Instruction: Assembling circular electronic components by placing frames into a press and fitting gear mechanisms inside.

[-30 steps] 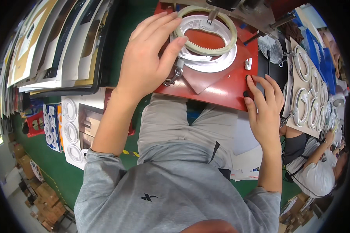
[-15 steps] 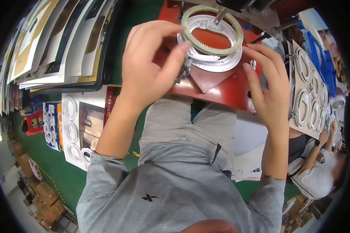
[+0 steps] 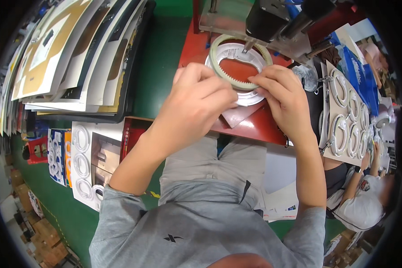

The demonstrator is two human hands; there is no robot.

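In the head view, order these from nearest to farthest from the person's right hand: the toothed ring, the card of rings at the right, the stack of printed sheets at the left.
From the right hand:
1. Toothed ring: under its fingertips, on the red plate.
2. Card of rings: just to its right.
3. Stack of printed sheets: far left, beyond the left hand.
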